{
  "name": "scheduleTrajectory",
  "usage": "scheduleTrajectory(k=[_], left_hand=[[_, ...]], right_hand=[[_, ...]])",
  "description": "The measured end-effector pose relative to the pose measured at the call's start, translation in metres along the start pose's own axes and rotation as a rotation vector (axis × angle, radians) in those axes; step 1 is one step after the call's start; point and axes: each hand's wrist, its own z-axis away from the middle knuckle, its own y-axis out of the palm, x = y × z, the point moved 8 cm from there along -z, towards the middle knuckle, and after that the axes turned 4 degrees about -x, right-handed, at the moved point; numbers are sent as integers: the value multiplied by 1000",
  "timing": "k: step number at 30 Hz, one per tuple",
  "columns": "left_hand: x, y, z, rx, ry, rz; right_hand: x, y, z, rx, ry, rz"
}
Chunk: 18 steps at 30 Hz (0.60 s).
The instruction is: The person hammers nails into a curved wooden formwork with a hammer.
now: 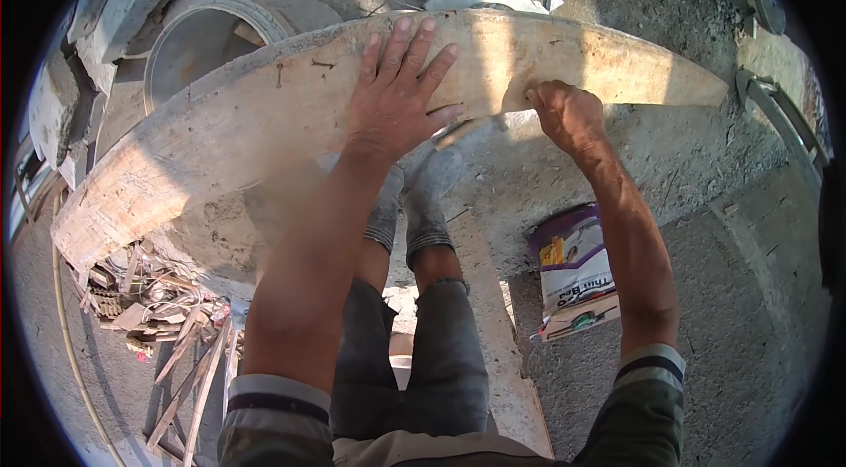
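Note:
A long plank (264, 106) with a curved far edge lies across in front of me, pale and dusty, with sunlit patches. My left hand (392, 97) rests flat on its middle, fingers spread. My right hand (568, 114) is closed at the plank's near edge, right of the left hand. Something small and light-coloured shows at its fingertips, too small to name; the fingers hide the rest. Two small nail-like pieces (323, 64) stick up from the plank left of my left hand.
Behind the plank at left stands a bucket (159, 70), beside stacked concrete slabs (132, 13). Scrap wood (176, 317) is heaped at lower left. A purple and white printed bag (573, 269) lies near my right forearm. My feet (436, 176) are just below the plank.

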Motion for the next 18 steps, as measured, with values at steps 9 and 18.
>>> scheduleTrajectory(k=[9,18], left_hand=[[0,-1,1,-4,0,11],[-1,-5,1,-10,8,6]], right_hand=[[-7,1,13,-241,75,-89],[-56,-40,27,-503,384,-114]])
